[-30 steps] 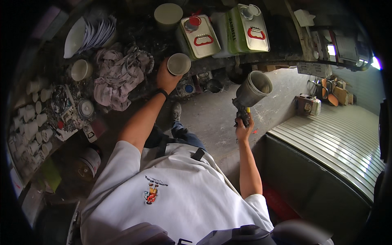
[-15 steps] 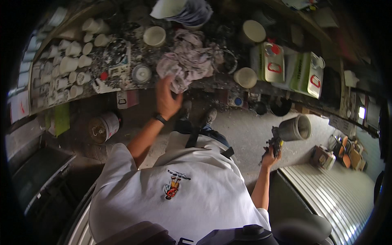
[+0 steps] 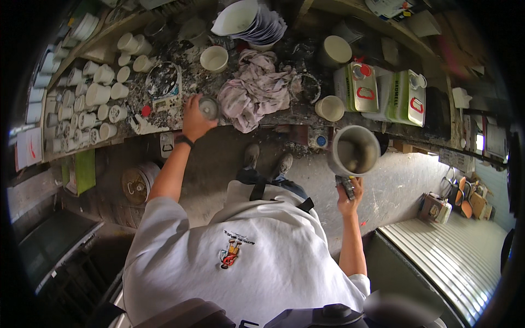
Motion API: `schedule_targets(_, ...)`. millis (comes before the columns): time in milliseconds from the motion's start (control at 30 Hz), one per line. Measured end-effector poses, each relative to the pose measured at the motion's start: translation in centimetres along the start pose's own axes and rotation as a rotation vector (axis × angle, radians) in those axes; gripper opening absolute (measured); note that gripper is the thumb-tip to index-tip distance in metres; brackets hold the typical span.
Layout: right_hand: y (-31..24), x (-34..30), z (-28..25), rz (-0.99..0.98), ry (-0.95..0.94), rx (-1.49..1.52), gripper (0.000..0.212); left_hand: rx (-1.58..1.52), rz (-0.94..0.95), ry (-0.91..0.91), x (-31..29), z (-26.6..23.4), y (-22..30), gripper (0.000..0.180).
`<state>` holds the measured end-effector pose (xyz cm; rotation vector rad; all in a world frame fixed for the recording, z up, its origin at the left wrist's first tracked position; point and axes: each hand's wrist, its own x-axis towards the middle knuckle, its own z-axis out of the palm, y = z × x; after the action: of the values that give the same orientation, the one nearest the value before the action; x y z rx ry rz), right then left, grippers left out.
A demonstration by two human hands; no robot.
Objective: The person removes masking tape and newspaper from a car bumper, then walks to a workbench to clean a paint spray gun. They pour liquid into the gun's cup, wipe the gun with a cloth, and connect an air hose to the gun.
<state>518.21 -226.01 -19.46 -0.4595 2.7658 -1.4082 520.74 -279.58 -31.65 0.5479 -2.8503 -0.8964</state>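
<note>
My left hand [image 3: 198,121] is at the bench's front edge, its fingers closed round the rim of a small round grey lid [image 3: 208,109]. Just right of that lid lies a crumpled, stained pinkish cloth [image 3: 254,90]. Out in front of the bench on the right, my right hand [image 3: 350,198] grips the dark handle of what looks like a spray gun [image 3: 345,187]. Its large grey cup [image 3: 355,143] has an open mouth facing up toward me, and the inside looks smeared. My right fingers are partly hidden behind the handle.
The paint-spattered bench [image 3: 191,60] carries many white cups [image 3: 98,94] at left, a small scale [image 3: 164,82], a cream tub [image 3: 330,108] and metal cans [image 3: 362,90] at right. A bucket [image 3: 139,182] stands on the floor at left. A ribbed metal surface [image 3: 437,262] lies lower right.
My left hand has left the cloth, moved left and taken hold of the round lid. My right hand has brought the grey cup up and left, its mouth now turned toward me.
</note>
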Motion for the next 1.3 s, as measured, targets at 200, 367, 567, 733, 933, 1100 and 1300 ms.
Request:
schedule_targets(200, -3.0, 1.1, 0.9, 0.051, -0.279, -0.139, 0.023, -0.177, 0.390, -0.334, -1.0, -6.7, 14.5, 0.106)
schedule_targets(367, -3.4, 1.2, 0.5, 0.055, -0.340, -0.257, 0.028, 0.002, 0.781, -0.478, 1.5, -12.0, 24.5, 0.117)
schedule_targets(567, -3.7, 0.9, -0.3, 0.076, -0.212, -0.165, 0.027, -0.159, 1.041, -0.636, 4.2, -12.6, 31.3, 0.125)
schedule_targets(733, -3.6, 0.4, -1.0, 0.134, -0.099, -0.099, 0.028, -0.307, 1.196, -0.489, 5.3, -9.7, 35.3, 0.109)
schedule_targets(933, -3.8, -0.8, -0.7, 0.261, 0.104, -0.210, 0.036, -0.317, 1.039, -0.296, 2.5, -4.1, 38.7, 0.076)
schedule_targets(1100, -3.6, -1.7, -1.3, 0.370, 0.158, -0.400, 0.048, -0.213, 0.891, -0.276, 1.3, -1.7, 41.3, 0.067)
schedule_targets(1300, -3.2, -2.2, -6.7, 0.194, -0.131, 0.268, 0.050, -0.311, 1.506, -0.732, 1.1, -8.0, 47.1, 0.066)
